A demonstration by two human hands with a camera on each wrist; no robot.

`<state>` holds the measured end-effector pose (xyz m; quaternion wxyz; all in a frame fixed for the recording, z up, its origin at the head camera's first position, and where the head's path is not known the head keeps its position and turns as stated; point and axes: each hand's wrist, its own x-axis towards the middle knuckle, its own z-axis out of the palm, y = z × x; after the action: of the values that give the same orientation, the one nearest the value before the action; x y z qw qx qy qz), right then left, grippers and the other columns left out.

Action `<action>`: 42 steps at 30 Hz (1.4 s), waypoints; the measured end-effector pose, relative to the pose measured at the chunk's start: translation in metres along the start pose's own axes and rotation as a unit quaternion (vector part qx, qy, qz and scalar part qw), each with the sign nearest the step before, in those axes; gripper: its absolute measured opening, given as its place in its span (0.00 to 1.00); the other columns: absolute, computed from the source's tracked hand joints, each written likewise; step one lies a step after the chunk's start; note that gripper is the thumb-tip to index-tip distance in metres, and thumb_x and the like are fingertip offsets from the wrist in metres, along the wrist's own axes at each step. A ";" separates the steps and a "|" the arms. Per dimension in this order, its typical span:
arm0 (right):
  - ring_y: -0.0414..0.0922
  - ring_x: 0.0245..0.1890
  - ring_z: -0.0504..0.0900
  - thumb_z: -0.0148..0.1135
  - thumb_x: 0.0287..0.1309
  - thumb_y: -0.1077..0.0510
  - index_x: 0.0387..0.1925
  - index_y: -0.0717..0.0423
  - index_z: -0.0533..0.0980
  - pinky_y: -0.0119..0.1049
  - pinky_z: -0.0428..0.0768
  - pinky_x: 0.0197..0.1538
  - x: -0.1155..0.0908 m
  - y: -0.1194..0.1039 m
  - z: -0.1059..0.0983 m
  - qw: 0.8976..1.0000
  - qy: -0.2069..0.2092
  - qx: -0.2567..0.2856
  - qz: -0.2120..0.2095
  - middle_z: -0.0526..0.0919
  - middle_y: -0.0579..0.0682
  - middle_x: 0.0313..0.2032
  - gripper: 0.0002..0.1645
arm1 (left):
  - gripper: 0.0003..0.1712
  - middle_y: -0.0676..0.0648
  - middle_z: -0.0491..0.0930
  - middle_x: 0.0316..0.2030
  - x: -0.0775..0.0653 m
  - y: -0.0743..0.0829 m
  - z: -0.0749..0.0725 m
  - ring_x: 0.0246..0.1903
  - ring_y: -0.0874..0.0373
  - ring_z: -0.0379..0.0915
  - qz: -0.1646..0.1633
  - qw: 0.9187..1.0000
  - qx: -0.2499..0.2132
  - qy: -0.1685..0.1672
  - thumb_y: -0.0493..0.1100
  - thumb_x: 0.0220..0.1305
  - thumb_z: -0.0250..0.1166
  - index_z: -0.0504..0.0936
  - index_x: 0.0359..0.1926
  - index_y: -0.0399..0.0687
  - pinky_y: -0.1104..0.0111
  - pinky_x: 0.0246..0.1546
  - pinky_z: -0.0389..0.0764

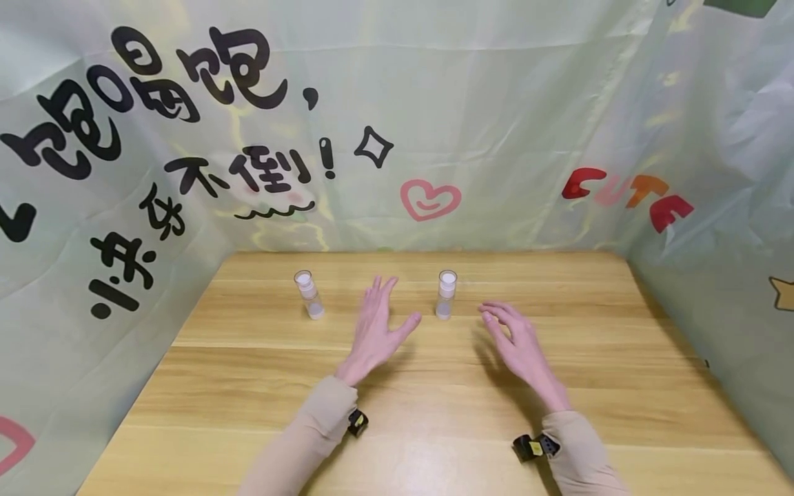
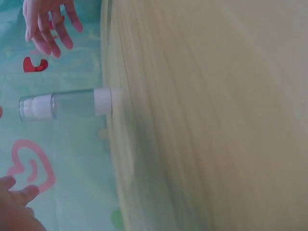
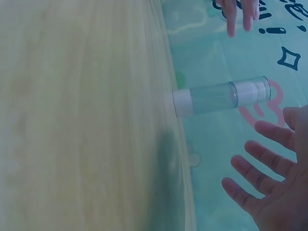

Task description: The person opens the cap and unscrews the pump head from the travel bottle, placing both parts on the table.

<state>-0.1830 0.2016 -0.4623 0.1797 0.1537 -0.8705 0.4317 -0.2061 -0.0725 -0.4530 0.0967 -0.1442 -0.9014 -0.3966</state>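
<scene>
Two small clear bottles with white bases and white tops under clear caps stand upright on the wooden table; one bottle (image 1: 309, 295) is at the left, the other bottle (image 1: 446, 295) nearer the middle. Between them is my left hand (image 1: 375, 327), held over the table with fingers extended and thumb spread, holding nothing. To the right of the middle bottle hovers my right hand (image 1: 515, 341), its fingers loosely bent and apart from the bottle. The right wrist view shows the middle bottle (image 3: 211, 98) beside the spread fingers of my right hand (image 3: 284, 173).
A printed cloth (image 1: 509, 124) with dark writing and a pink heart hangs behind the table (image 1: 409, 427) and along both sides. Each sleeve ends near a dark strapped wrist device, one at the left (image 1: 357, 422) and one at the right (image 1: 527, 448).
</scene>
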 end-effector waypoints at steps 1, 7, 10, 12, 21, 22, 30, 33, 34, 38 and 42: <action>0.61 0.57 0.80 0.51 0.74 0.57 0.55 0.64 0.79 0.58 0.78 0.58 0.000 0.000 0.002 1.000 0.003 0.002 0.002 0.80 0.64 0.58 0.18 | 0.50 0.39 0.42 0.80 0.001 0.001 0.004 0.80 0.40 0.35 -0.009 1.000 -0.015 -0.013 0.65 0.65 0.60 0.50 0.79 0.53 0.42 0.78 0.41; 0.45 0.48 0.82 0.53 0.72 0.60 0.50 0.61 0.82 0.24 0.77 0.50 0.000 -0.001 0.007 0.999 0.035 0.010 -0.005 0.85 0.59 0.53 0.15 | 0.51 0.41 0.49 0.79 0.013 0.003 0.027 0.79 0.39 0.41 -0.040 0.988 -0.130 -0.070 0.59 0.63 0.67 0.52 0.79 0.53 0.40 0.76 0.47; 0.37 0.48 0.80 0.55 0.71 0.62 0.48 0.61 0.83 0.17 0.72 0.49 0.000 -0.001 0.009 0.998 0.051 0.020 -0.019 0.86 0.59 0.51 0.13 | 0.53 0.43 0.58 0.77 0.020 0.004 0.040 0.77 0.43 0.50 -0.049 0.976 -0.190 -0.092 0.55 0.61 0.70 0.51 0.79 0.50 0.42 0.75 0.54; 0.33 0.48 0.79 0.55 0.70 0.63 0.47 0.62 0.83 0.16 0.72 0.49 0.001 -0.001 0.010 0.998 0.060 0.026 -0.026 0.86 0.58 0.49 0.12 | 0.54 0.43 0.59 0.76 0.025 0.005 0.047 0.76 0.43 0.55 -0.056 0.969 -0.217 -0.106 0.53 0.60 0.71 0.50 0.79 0.50 0.42 0.74 0.57; 0.31 0.47 0.79 0.56 0.68 0.68 0.47 0.62 0.83 0.17 0.73 0.48 0.001 0.003 0.013 0.995 0.080 0.034 -0.042 0.87 0.59 0.47 0.12 | 0.57 0.39 0.60 0.75 0.044 0.015 0.074 0.75 0.43 0.56 -0.101 0.941 -0.300 -0.122 0.47 0.55 0.75 0.51 0.78 0.51 0.46 0.75 0.59; 0.31 0.47 0.78 0.55 0.68 0.68 0.47 0.62 0.83 0.17 0.72 0.48 0.001 0.003 0.013 0.995 0.081 0.036 -0.042 0.87 0.59 0.47 0.12 | 0.56 0.39 0.60 0.75 0.046 0.016 0.076 0.75 0.43 0.56 -0.103 0.939 -0.306 -0.123 0.46 0.55 0.75 0.51 0.78 0.50 0.46 0.75 0.58; 0.28 0.48 0.77 0.56 0.67 0.67 0.47 0.63 0.83 0.17 0.72 0.48 0.001 0.001 0.013 0.996 0.077 0.035 -0.030 0.86 0.60 0.48 0.12 | 0.47 0.39 0.70 0.68 0.057 0.023 0.086 0.70 0.43 0.64 -0.102 0.936 -0.317 -0.117 0.41 0.56 0.73 0.60 0.74 0.45 0.50 0.74 0.62; 0.27 0.48 0.77 0.56 0.67 0.67 0.46 0.64 0.83 0.16 0.72 0.48 0.001 0.000 0.013 0.996 0.078 0.035 -0.032 0.86 0.60 0.48 0.11 | 0.38 0.39 0.76 0.62 0.058 0.023 0.087 0.65 0.44 0.70 -0.098 0.937 -0.315 -0.111 0.39 0.60 0.70 0.65 0.69 0.43 0.52 0.71 0.67; 0.27 0.48 0.77 0.56 0.67 0.67 0.46 0.64 0.83 0.16 0.72 0.48 0.001 0.000 0.013 0.996 0.078 0.036 -0.032 0.86 0.60 0.47 0.11 | 0.35 0.39 0.78 0.60 0.058 0.022 0.088 0.63 0.45 0.72 -0.098 0.938 -0.314 -0.110 0.38 0.61 0.69 0.67 0.67 0.42 0.52 0.70 0.68; 0.28 0.48 0.78 0.56 0.67 0.67 0.46 0.63 0.83 0.16 0.73 0.47 0.001 0.001 0.014 0.995 0.080 0.038 -0.034 0.87 0.59 0.47 0.11 | 0.24 0.39 0.80 0.52 0.056 0.018 0.087 0.53 0.50 0.76 -0.093 0.943 -0.300 -0.110 0.37 0.63 0.67 0.73 0.59 0.38 0.56 0.64 0.73; 0.31 0.48 0.79 0.56 0.68 0.67 0.46 0.62 0.83 0.16 0.73 0.47 0.001 0.001 0.014 0.995 0.081 0.038 -0.033 0.87 0.58 0.47 0.12 | 0.25 0.40 0.81 0.48 0.050 0.013 0.082 0.49 0.54 0.76 -0.085 0.941 -0.298 -0.133 0.38 0.64 0.66 0.74 0.61 0.38 0.56 0.63 0.75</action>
<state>-0.1867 0.1904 -0.4705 0.2576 0.1538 -0.8304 0.4695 -0.2533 0.0059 -0.4848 -0.1055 -0.1404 -0.7557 -0.6309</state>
